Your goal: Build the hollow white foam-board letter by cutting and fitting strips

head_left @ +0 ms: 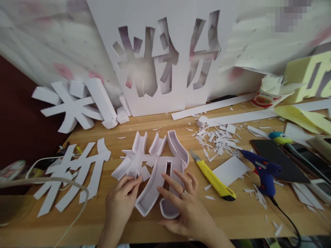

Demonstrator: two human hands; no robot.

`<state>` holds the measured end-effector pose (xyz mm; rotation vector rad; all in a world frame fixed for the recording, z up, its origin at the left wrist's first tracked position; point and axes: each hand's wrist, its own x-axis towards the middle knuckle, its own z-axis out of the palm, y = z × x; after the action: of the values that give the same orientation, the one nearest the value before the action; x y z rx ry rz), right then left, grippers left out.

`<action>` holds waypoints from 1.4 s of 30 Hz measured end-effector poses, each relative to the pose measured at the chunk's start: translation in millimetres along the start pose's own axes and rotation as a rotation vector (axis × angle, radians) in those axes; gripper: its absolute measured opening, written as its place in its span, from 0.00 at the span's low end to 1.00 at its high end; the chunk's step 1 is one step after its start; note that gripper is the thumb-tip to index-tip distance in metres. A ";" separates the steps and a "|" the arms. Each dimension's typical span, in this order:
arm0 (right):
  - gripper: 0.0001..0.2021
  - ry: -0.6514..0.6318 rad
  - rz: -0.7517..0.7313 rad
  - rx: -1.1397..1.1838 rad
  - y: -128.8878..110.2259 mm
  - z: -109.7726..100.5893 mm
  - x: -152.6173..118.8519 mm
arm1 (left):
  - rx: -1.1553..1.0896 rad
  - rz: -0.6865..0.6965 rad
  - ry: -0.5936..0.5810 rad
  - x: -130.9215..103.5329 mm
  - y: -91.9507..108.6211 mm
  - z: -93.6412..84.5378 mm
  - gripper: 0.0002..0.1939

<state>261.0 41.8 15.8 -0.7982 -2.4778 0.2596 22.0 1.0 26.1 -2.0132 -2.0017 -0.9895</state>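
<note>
A white foam-board character (153,203) with raised side walls lies open side up on the wooden table. My left hand (121,198) is at its lower left part, thumb and forefinger pinched together against a wall. Whatever is between those fingertips is too small to make out. Beside them is a small white foam piece (145,173). My right hand (184,203), with a ring on one finger, lies over the character's lower right part. Its fingers are spread and touch the walls there.
A yellow utility knife (216,179) with its blade out lies right of the character. Further right stands a blue glue gun (263,172), its cord trailing to the front edge. White foam scraps (219,139), a flat cut-out character (74,172) and a finished block character (72,106) surround the work.
</note>
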 end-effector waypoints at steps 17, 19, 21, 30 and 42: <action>0.27 0.019 -0.025 0.084 1.0 2.3 5.4 | 0.184 0.128 -0.044 6.0 1.1 -9.6 0.14; 0.26 0.026 -0.029 0.086 1.6 3.1 5.3 | 0.198 0.128 -0.042 5.5 1.3 -9.1 0.14; 0.26 0.031 -0.033 0.092 1.6 3.5 5.3 | 0.197 0.123 -0.035 5.0 2.1 -8.2 0.14; 0.25 0.063 -0.025 0.111 -0.9 3.4 5.1 | 0.167 0.081 -0.037 5.1 5.6 -8.5 0.12; 0.23 0.121 0.009 0.171 -2.0 5.8 7.5 | 0.112 0.040 -0.034 2.8 4.5 -7.1 0.07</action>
<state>251.8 44.5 14.7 -0.7308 -2.3035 0.4083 23.5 -0.8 34.6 -2.0155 -1.9781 -0.8214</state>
